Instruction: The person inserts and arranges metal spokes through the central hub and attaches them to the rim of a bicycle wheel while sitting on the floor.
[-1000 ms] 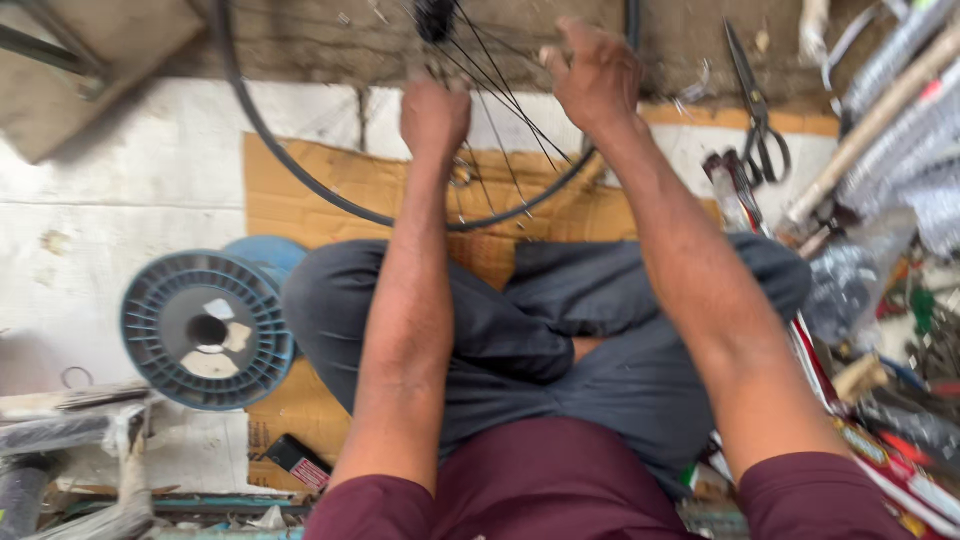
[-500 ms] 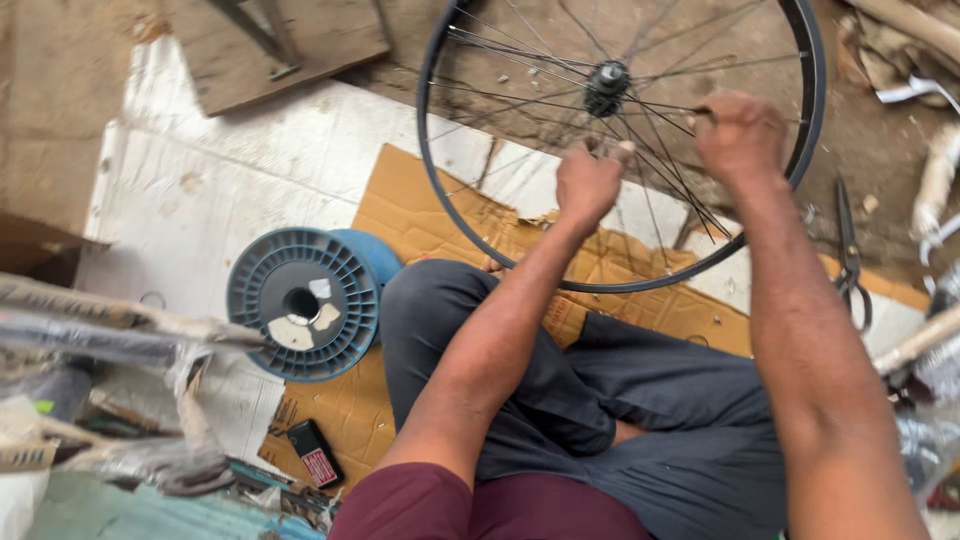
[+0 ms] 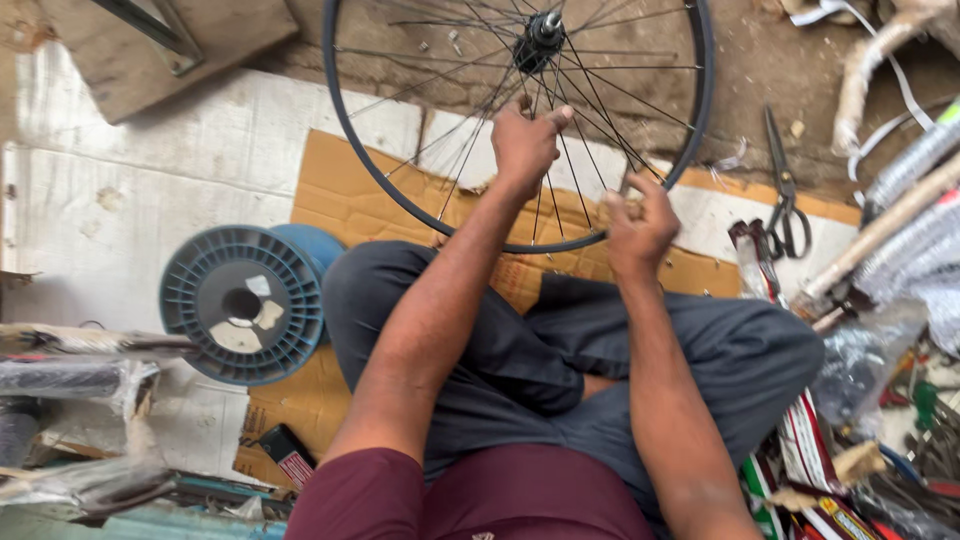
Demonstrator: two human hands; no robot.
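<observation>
A black bicycle wheel rim [image 3: 345, 150] with thin steel spokes and a dark hub [image 3: 538, 38] stands in front of my crossed legs, its lower edge on brown cardboard [image 3: 345, 195]. My left hand [image 3: 524, 146] is among the spokes below the hub, fingers pinching a spoke. Lower and to the right, near the rim's bottom edge, my right hand [image 3: 640, 225] is closed on a small tool or spoke end; what exactly it holds is hard to see.
A blue plastic spool [image 3: 248, 304] lies by my left knee. Scissors [image 3: 784, 190] lie on the dirt at right, next to wrapped tubes [image 3: 900, 215] and cluttered packets. A wooden board [image 3: 165, 45] sits at upper left. Wrapped parts [image 3: 70, 380] pile at lower left.
My right hand has come down from the upper spokes to the rim's lower edge. The left hand stays among the spokes. The view has shifted, so the wheel sits more centred.
</observation>
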